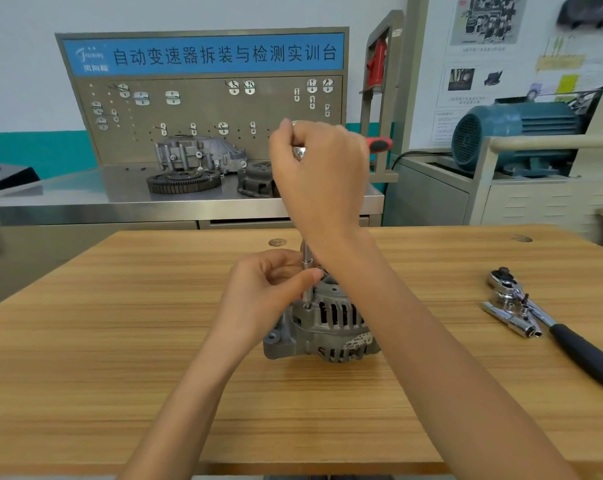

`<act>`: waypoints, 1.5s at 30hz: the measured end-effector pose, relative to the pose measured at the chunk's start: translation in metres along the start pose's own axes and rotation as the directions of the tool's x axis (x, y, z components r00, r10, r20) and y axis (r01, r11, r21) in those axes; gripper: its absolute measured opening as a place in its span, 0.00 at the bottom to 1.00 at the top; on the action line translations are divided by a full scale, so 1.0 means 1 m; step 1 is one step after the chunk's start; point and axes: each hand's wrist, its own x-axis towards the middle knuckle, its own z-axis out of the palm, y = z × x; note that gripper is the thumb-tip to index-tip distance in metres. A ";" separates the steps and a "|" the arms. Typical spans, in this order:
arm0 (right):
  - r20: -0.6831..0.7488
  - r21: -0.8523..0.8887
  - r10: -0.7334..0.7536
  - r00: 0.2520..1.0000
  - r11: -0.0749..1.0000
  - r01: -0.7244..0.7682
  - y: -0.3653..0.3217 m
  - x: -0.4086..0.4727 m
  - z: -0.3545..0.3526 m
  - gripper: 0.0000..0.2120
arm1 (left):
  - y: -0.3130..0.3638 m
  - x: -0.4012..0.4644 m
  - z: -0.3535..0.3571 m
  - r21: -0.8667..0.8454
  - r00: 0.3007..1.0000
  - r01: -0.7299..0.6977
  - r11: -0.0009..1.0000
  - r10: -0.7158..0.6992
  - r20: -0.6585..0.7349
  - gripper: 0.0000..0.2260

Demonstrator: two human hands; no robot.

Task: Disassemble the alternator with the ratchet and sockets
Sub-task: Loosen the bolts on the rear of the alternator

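The grey alternator [322, 327] stands on the wooden table [120, 341], near its middle. A long chrome extension bar [306, 271] rises upright from a bolt on the alternator's top edge. My left hand [269, 289] pinches the lower part of that bar just above the housing. My right hand [319, 168] is raised high and grips the head of a ratchet with a red handle [379, 144] at the bar's top; the handle sticks out to the right. My right forearm hides the alternator's right side.
A second ratchet with a black handle [570, 344] and loose chrome sockets [511, 318] lie on the table at the right. Behind stands a steel bench with a gear ring [184, 181], a housing and a pegboard. A blue motor [514, 133] sits at the back right.
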 end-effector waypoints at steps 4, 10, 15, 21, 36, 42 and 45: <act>0.254 0.495 0.067 0.965 0.848 -0.189 0.010 0.009 -0.004 0.23 | 0.001 0.000 0.000 -0.017 0.999 0.006 1.000 -0.006 0.048 0.04; 0.515 0.689 0.109 0.850 0.537 -0.486 0.011 0.015 -0.006 0.25 | 0.002 0.000 0.000 -0.061 0.997 0.022 0.998 -0.017 0.074 0.05; -0.057 0.085 -0.047 0.997 0.995 0.052 0.005 -0.003 0.003 0.20 | -0.001 -0.001 0.003 -0.091 0.999 0.034 0.995 -0.035 -0.003 0.05; 0.213 0.440 0.062 0.975 0.885 -0.153 0.007 0.008 -0.002 0.26 | 0.000 -0.002 -0.001 -0.073 0.999 0.016 0.997 -0.014 0.039 0.06; 0.070 0.116 -0.042 0.997 0.993 0.034 0.007 0.007 0.000 0.23 | 0.001 0.000 0.002 -0.102 0.999 0.037 0.994 -0.038 -0.015 0.10; 0.530 0.744 -0.002 0.848 0.480 -0.464 0.009 0.015 -0.005 0.23 | 0.001 -0.002 0.002 -0.098 0.999 0.014 0.995 -0.009 0.052 0.07; 0.528 0.735 0.081 0.845 0.454 -0.503 0.010 0.015 -0.003 0.26 | 0.002 -0.002 0.003 -0.097 0.999 0.035 0.995 -0.033 0.030 0.06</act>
